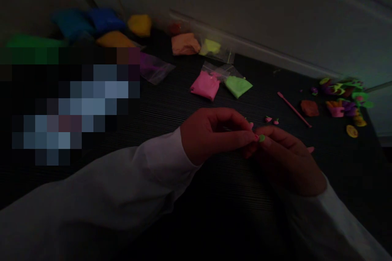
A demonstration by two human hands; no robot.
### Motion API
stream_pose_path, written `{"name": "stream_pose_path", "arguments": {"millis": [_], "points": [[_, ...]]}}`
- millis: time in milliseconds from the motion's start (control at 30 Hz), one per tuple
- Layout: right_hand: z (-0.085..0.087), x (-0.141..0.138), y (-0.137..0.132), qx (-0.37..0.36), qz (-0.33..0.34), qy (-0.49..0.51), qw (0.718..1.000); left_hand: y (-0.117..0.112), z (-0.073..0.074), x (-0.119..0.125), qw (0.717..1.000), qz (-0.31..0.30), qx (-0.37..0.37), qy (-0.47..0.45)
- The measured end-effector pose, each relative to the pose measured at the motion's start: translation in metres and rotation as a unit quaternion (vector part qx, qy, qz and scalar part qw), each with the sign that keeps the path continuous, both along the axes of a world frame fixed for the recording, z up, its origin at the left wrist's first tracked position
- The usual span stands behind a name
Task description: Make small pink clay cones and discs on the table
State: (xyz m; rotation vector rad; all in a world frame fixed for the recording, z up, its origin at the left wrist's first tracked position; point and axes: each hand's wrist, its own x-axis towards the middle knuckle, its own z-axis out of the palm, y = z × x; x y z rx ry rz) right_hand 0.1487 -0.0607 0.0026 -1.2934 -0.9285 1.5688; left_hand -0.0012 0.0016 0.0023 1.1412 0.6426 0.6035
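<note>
My left hand (219, 132) pinches a small piece of pink clay (256, 137) between thumb and fingers. Right beside it, my right hand (289, 155) has its thumb and forefinger closed on a small piece of green clay (261, 138). The pink and green pieces meet or nearly meet; I cannot tell which. Just beyond my fingertips lie two tiny pink clay shapes (268, 119) with dark and green bits on top. Another pink bit (251, 125) shows partly behind my left fingers.
Bags of pink clay (206, 85) and light green clay (238, 86) lie on the dark table. A pink modelling tool (294, 109) rests near a reddish-brown lump (309, 108). Colourful clay figures (346, 102) crowd the right. Blue packs (105, 19) stand back left; a blurred patch covers the left.
</note>
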Motion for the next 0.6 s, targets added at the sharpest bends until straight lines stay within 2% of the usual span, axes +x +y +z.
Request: {"name": "stream_pose_path", "arguments": {"millis": [400, 600], "points": [[0.0005, -0.0004, 0.0015, -0.012, 0.001, -0.009, 1.000, -0.0005, -0.0015, 0.0001, 1.000, 0.002, -0.006, -0.005], [-0.0016, 0.0005, 0.0030, -0.018, -0.002, 0.046, 0.999, -0.0017, -0.0009, 0.0010, 0.999, -0.012, -0.020, -0.035]]}}
